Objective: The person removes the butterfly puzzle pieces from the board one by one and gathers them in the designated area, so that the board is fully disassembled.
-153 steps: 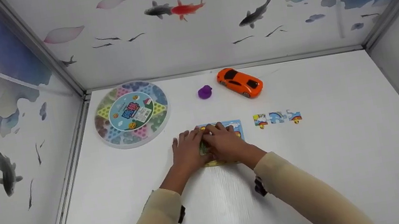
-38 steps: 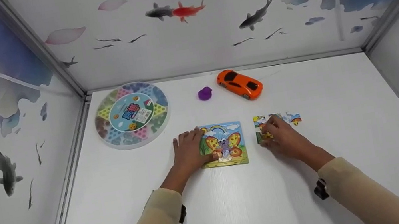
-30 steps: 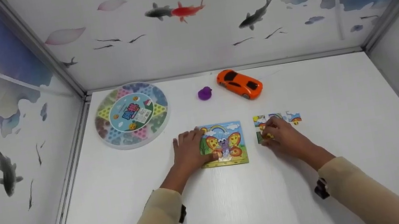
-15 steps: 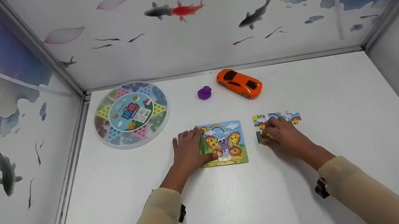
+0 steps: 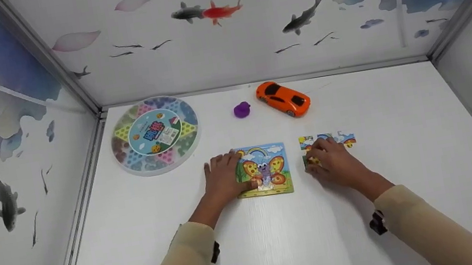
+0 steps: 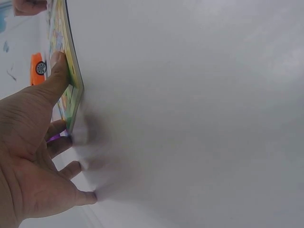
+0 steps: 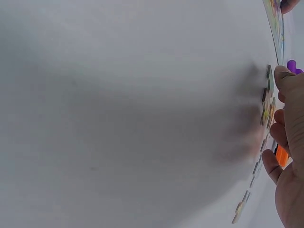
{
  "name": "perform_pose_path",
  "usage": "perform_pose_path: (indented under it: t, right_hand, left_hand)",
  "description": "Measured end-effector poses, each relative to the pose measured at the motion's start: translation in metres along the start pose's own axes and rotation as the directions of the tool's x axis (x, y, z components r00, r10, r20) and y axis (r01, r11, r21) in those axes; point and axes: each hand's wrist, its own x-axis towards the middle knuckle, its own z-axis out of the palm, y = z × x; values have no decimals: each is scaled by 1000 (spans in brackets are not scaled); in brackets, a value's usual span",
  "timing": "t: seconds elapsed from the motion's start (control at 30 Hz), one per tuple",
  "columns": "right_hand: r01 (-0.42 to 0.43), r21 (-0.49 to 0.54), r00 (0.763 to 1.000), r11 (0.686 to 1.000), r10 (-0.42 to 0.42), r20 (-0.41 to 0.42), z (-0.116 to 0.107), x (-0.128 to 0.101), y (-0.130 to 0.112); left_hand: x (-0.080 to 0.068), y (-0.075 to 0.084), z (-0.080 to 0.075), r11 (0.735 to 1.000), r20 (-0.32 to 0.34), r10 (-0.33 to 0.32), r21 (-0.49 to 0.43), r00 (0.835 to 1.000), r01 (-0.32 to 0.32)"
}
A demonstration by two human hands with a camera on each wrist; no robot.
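A square butterfly puzzle board (image 5: 266, 170) lies flat on the white table (image 5: 284, 249). My left hand (image 5: 224, 177) rests on the board's left edge, fingers spread on the table and the thumb (image 6: 57, 71) pressing the board (image 6: 71, 80). To the right, my right hand (image 5: 324, 156) is curled over a loose puzzle piece (image 5: 307, 162) lying on the table, with the thumb (image 7: 284, 78) at the edge of the piece (image 7: 267, 102). A row of three loose pieces (image 5: 328, 138) lies just behind that hand.
An orange toy car (image 5: 284, 98) and a small purple toy (image 5: 242, 110) sit behind the board. A round game box (image 5: 155, 134) is at the back left. Fish-patterned walls (image 5: 218, 25) close in the table on three sides.
Five seconds ago both hands were on the board; the right hand has since moved right and put a piece down below the row. Over the last second it only shifted slightly.
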Motion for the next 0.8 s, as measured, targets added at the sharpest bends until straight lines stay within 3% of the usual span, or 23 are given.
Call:
perform_pose_path:
  t: [0.27,0.53,0.8]
  right_hand:
    - [18,51,1000,999,-19,15,11,18,-31]
    - [96,33,995,995,-96,-7,32,34,-58]
    - [80,14,996,997,-81,26,37,46,-73]
  left_hand:
    - [2,-1,1,1000,11,1,7,1000,-1]
    - [1,-2,0,1000,10,10,4,1000,-10]
    - [2,-1,-2,1000,17,7,25,1000,-8]
